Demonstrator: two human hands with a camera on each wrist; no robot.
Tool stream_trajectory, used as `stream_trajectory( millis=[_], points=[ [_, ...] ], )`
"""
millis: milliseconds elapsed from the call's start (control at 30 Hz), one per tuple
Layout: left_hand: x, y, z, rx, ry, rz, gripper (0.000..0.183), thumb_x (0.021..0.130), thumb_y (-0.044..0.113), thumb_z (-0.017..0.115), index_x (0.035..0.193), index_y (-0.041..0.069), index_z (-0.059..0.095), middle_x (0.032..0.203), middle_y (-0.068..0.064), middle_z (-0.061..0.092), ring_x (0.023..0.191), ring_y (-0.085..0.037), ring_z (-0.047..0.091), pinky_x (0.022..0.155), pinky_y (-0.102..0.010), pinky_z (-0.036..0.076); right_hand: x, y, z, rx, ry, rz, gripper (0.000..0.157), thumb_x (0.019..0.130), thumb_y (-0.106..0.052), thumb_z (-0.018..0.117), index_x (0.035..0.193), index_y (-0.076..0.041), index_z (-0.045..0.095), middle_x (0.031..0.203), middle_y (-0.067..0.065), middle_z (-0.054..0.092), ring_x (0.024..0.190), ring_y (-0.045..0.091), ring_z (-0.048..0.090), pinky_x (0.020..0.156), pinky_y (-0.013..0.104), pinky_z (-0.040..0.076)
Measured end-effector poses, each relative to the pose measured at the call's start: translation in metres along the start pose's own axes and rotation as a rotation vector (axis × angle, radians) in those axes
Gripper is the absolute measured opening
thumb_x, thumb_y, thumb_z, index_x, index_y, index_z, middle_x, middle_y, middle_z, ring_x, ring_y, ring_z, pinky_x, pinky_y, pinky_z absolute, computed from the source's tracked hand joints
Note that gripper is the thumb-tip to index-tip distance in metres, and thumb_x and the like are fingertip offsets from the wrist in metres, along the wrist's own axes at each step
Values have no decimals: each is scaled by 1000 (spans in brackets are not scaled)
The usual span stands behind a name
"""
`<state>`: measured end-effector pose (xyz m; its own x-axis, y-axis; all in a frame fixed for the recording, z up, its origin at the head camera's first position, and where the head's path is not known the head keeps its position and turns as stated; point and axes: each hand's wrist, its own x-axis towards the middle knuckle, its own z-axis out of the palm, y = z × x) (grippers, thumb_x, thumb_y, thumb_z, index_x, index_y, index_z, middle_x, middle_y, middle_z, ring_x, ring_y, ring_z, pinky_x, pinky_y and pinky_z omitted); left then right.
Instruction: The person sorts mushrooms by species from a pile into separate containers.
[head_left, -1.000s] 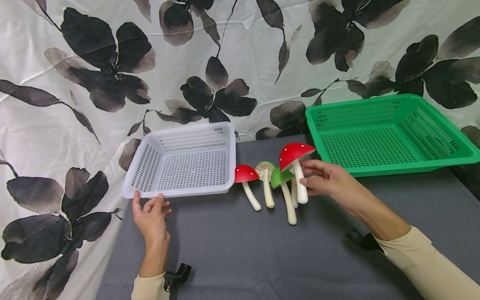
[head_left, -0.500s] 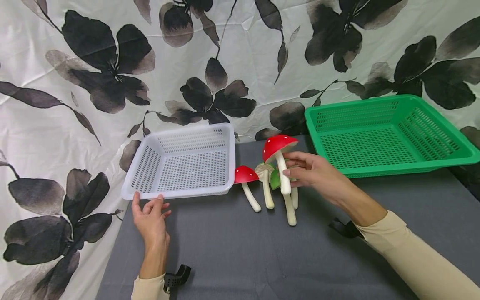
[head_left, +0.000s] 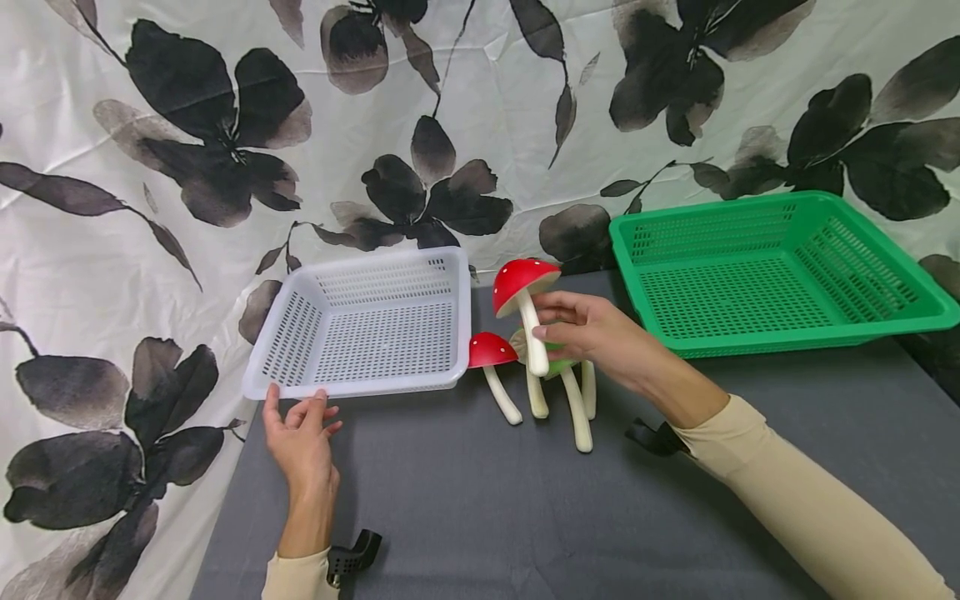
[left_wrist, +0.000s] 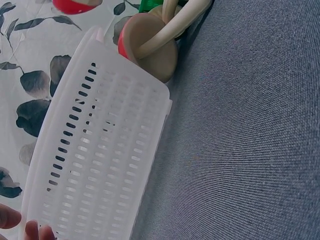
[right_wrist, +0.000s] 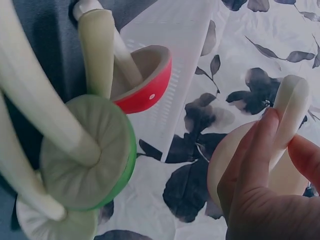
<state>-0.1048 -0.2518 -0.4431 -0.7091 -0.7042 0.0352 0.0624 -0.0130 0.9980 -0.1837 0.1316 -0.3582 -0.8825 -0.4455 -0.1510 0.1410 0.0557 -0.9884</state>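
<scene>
My right hand (head_left: 600, 337) pinches the white stem of a red-capped toy mushroom (head_left: 525, 283) with white dots, held cap up above the other mushrooms. In the right wrist view, thumb and fingers close on that stem (right_wrist: 290, 102). A second red toy mushroom (head_left: 491, 348) leans by the right side of the white basket (head_left: 352, 390). Several green-capped toy mushrooms (head_left: 575, 408) lie close by, partly hidden behind the held one and my hand. My left hand (head_left: 303, 446) holds the basket's front rim near its left corner, its fingertips (left_wrist: 37, 232) at the rim.
A green perforated basket (head_left: 810, 329) stands at the right, against the white floral cloth (head_left: 465, 100) behind. Grey cloth (head_left: 480, 517) covers the table. Black straps (head_left: 356, 552) show at both wrists. Nothing lies in either basket.
My right hand has carried the red mushroom leftward and slightly up, from beside the green basket to over the mushroom group. My left hand and both baskets stay in place.
</scene>
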Motion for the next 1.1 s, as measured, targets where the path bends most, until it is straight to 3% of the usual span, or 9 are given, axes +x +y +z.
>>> stream_trajectory(
  millis=[400,1100],
  points=[
    [1,4,-2,-1,12,-26,82,93,17,75,159,19,27,91,-3,67,73,-14,68,57,-26,58,32,-11,21,22,-43,23,58,96,-12,69,148,-6,45,137,15,58,115,31,65,92,44,59],
    [0,7,0,23,2,-29,83,93,21,76,160,20,27,97,-12,67,75,-17,69,59,-26,58,73,-21,53,97,-123,31,54,97,-3,65,148,-1,45,139,20,56,121,32,61,92,43,58]
  ],
)
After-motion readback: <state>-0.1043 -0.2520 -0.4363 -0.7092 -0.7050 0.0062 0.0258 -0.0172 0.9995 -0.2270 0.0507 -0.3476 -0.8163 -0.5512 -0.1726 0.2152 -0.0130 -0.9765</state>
